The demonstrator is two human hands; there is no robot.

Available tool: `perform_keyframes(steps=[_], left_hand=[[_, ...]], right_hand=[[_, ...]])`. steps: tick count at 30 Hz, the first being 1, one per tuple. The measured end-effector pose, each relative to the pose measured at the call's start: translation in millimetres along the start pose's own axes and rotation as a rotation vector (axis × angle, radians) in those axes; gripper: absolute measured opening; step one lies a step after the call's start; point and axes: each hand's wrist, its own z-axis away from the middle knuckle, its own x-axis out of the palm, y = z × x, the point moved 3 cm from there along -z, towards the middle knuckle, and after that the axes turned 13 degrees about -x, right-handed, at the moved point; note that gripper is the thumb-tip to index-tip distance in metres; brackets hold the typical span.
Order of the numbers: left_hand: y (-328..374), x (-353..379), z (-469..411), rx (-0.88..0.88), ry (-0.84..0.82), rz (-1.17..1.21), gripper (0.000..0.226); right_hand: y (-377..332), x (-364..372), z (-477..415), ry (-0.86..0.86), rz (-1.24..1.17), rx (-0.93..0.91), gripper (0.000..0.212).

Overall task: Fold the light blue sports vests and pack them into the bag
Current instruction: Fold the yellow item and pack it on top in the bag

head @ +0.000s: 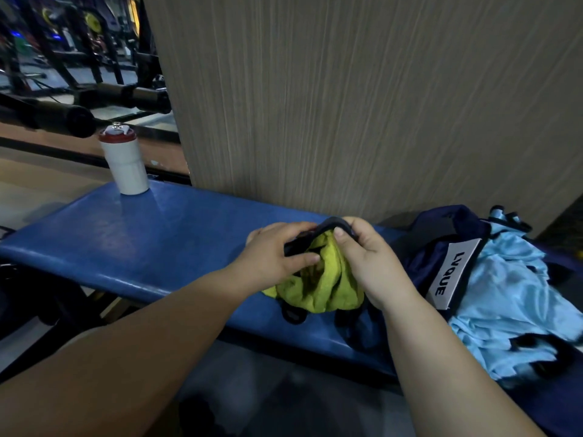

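A crumpled yellow-green vest [318, 282] with black trim rests on the blue padded bench [151, 234]. My left hand [277, 253] and my right hand [369, 263] both pinch its black edge at the top, holding it up off the bench. To the right lies a dark navy bag [441, 247] with a white "LVQUE" label [451, 272]. Light blue sports vests [511, 298] with black trim lie in a loose heap on and beside the bag at the bench's right end.
A white tumbler [124, 159] with a red lid stands at the bench's far left corner. A beige wood-grain wall [347, 105] rises directly behind the bench. Dark gym equipment [79, 74] fills the upper left.
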Motion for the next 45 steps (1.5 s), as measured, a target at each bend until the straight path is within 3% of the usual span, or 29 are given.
perform_keyframes(steps=[4, 5, 10, 14, 16, 21, 28, 30, 33, 36, 38, 40, 43, 45], left_hand=[[3.7, -5.0, -12.9, -0.100, -0.063, 0.164, 0.009], [4.8, -10.0, -14.6, -0.124, -0.081, 0.245, 0.004], [13.2, -38.3, -19.9, -0.220, -0.214, 0.530, 0.016], [22.5, -71.3, -33.0, -0.278, -0.093, 0.558, 0.021], [24.6, -88.5, -38.3, -0.279, -0.063, 0.485, 0.020], [25.8, -127.1, -44.5, -0.282, -0.017, 0.446, 0.020], [9.3, -182.9, -62.7, -0.305, 0.313, 0.221, 0.026], [1.4, -191.6, -66.5, -0.312, 0.348, 0.090, 0.026], [-11.4, -193.6, -66.5, -0.292, 0.167, -0.164, 0.046], [-29.8, -179.2, -60.3, -0.252, -0.128, -0.573, 0.093], [-51.6, -165.7, -58.9, -0.259, -0.259, -0.727, 0.120], [-69.8, -146.9, -51.8, -0.299, -0.383, -0.733, 0.117], [-97.1, -114.8, -39.0, -0.315, -0.501, -0.691, 0.109], [-117.9, -97.5, -36.2, -0.308, -0.491, -0.670, 0.125]], right_hand=[[-4.3, -6.8, 1.1, 0.004, -0.091, 0.015, 0.018], [-4.1, -10.2, 1.5, 0.008, -0.072, 0.025, 0.020], [0.1, -27.4, 3.8, -0.147, 0.199, 0.161, 0.023], [-0.4, -38.4, 3.2, -0.244, 0.437, 0.170, 0.029], [-2.7, -43.1, 3.2, -0.217, 0.446, 0.188, 0.032], [-6.8, -51.5, 2.4, -0.200, 0.405, 0.225, 0.017], [-1.9, -60.1, 0.2, -0.095, 0.706, 0.198, 0.017], [-0.8, -59.6, -1.1, -0.025, 0.663, 0.190, 0.019], [-1.5, -59.3, -0.2, 0.153, 0.399, 0.215, 0.013], [-4.2, -60.7, 1.0, 0.330, -0.011, 0.345, 0.016], [-7.6, -59.4, -1.4, 0.364, -0.158, 0.391, 0.017], [-6.9, -55.6, -4.2, 0.346, -0.135, 0.377, 0.016], [0.5, -41.1, -5.6, 0.182, 0.160, 0.287, 0.006], [6.4, -24.4, -1.5, -0.065, 0.416, 0.282, 0.032]])
